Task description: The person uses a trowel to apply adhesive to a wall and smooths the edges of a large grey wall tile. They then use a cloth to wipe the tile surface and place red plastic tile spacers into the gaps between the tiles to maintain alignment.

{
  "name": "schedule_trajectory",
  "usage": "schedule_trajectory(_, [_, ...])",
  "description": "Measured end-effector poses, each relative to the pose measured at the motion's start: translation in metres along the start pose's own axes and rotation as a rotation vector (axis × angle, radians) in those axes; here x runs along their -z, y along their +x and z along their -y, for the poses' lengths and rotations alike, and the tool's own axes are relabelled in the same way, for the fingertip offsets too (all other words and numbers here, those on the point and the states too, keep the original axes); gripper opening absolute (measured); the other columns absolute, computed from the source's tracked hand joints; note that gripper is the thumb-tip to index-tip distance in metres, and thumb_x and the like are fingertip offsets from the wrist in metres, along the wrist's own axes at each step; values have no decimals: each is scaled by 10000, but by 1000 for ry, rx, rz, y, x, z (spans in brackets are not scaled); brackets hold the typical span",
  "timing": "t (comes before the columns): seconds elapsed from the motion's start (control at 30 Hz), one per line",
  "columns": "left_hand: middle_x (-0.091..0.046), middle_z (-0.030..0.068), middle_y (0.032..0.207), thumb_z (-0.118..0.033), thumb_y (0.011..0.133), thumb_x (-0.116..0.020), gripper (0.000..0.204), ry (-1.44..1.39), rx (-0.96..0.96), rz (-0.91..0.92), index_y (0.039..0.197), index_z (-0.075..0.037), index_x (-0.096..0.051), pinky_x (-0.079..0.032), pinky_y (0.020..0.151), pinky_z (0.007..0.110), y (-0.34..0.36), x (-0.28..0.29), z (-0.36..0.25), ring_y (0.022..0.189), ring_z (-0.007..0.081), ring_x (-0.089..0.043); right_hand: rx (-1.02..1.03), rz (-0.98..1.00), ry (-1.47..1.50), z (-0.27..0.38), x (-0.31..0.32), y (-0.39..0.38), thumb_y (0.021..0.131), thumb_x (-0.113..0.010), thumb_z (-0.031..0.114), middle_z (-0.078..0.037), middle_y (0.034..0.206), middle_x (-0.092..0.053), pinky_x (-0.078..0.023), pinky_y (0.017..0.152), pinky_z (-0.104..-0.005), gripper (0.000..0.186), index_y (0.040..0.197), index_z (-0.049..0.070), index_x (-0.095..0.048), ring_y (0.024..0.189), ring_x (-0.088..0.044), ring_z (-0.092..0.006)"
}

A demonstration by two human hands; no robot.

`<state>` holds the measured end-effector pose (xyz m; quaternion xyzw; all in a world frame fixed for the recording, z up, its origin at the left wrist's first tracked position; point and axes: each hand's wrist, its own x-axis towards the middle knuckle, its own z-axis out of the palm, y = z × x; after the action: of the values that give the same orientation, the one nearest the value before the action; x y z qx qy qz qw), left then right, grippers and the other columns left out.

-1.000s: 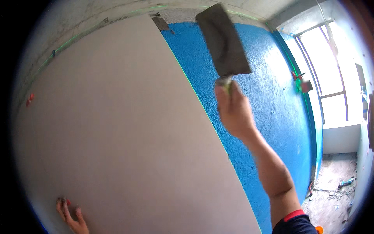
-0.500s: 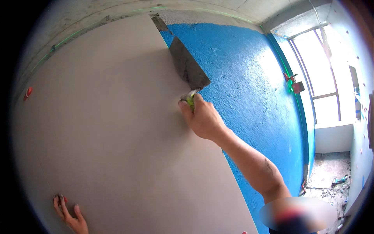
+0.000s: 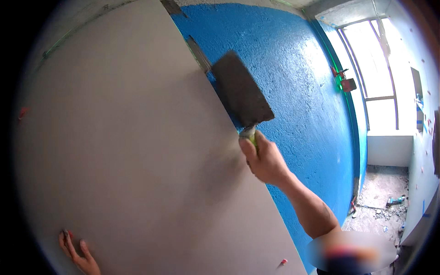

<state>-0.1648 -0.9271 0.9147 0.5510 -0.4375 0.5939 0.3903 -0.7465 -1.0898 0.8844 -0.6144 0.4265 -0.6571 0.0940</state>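
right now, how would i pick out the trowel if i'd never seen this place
Find the bright blue wall right of the big pale panel. At the panel's slanting right edge, a right hand grips a yellow-green handle. The trowel is the broad, roughly rectangular dark plate above that hand, far wider than the thin grey smear to its upper left.

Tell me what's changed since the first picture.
The right hand brought the trowel lower, beside the edge of the pale panel; a new grey smear shows along that edge on the blue wall. Nothing was grabbed or released. The left hand stays at the panel's lower left.
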Motion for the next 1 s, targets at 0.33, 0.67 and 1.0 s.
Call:
schedule_trajectory(0.33, [-390,165,1464,-361,1009,-491,487,79,-15,-39,1413,-93,-451,-400,1066,488,-3,-18,13,1332,321,-414,86,-20,-129,2,-19,-11,1012,-469,402,-197,625,-597,-489,464,-401,409,932,2,-442,535,-625,-294])
schedule_trajectory(0.67, [-453,154,1408,-384,1002,-507,460,-2,-23,-64,1346,-79,-527,-439,1028,461,1,-29,33,1261,308,-480,100,26,151,-62,33,-98,973,-553,422,-98,719,-600,-459,494,-314,376,968,47,-521,575,-580,-191])
schedule_trajectory(1.0, [-533,231,1290,-467,922,-618,565,-112,-247,-170,1249,-6,-604,-423,970,515,15,15,-51,1191,384,-513,-62,111,115,-98,-33,-117,935,-623,312,-183,685,-631,-496,560,-439,336,981,6,-490,610,-647,-354])
